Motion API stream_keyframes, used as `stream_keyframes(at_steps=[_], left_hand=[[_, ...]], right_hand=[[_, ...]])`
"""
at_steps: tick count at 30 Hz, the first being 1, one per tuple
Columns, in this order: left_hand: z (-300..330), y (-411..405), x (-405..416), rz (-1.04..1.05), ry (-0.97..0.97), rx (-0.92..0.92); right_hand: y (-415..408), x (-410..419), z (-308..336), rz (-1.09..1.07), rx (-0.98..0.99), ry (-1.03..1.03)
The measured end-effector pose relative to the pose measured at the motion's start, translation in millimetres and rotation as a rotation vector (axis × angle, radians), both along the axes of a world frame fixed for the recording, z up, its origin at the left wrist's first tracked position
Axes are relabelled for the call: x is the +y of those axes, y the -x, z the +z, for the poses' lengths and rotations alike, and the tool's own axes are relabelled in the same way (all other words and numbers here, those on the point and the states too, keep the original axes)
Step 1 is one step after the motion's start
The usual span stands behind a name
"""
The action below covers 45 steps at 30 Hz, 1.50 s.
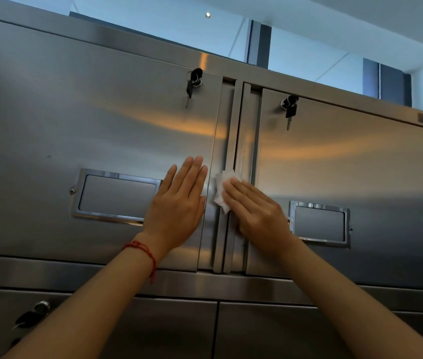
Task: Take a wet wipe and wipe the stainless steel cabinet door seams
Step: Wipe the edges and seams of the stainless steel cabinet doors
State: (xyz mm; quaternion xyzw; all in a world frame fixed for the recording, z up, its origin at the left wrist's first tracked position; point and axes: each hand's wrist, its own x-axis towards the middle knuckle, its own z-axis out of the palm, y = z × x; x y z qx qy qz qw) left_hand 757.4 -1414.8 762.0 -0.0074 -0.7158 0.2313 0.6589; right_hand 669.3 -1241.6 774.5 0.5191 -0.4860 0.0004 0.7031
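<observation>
Two bare forearms reach up to a stainless steel cabinet [49,112] under a pale ceiling. Left hand [179,203] lies flat, fingers straight, on the left door; right hand [254,211] presses a wet wipe [221,187] flat against the central door seam [231,130].

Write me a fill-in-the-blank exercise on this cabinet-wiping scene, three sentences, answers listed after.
1. The right hand presses a white ____ against the seam between the two upper doors.
2. The left hand lies flat on the left door, with a ____ string bracelet at its wrist.
3. A bunch of ____ hangs from the lock on each upper door.

Missing words: wipe; red; keys
</observation>
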Motion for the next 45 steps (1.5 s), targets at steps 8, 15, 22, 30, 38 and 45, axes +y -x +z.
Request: stream_keyframes(at_steps=[8, 15, 22, 30, 38, 45], left_hand=[[0.3, -0.6, 0.9, -0.007, -0.005, -0.004], [-0.3, 0.2, -0.9, -0.012, -0.008, -0.011], [0.7, -0.6, 0.2, -0.020, -0.009, -0.010], [-0.4, 0.0, -1.1, -0.001, -0.015, -0.024], [-0.3, 1.1, -1.2, -0.008, -0.009, -0.009], [-0.2, 2.2, -1.1, -0.012, -0.015, -0.015]], right_hand=[[-5.6, 6.8, 14.0, -0.007, 0.129, -0.054], [-2.1, 4.1, 1.8, 0.007, 0.047, -0.036], [-3.6, 8.5, 12.9, -0.038, 0.146, -0.069], [3.1, 9.0, -0.5, -0.014, 0.154, -0.088], [-2.5, 9.2, 1.6, -0.026, 0.150, -0.080], [-2.7, 12.6, 0.7, -0.027, 0.134, -0.120]])
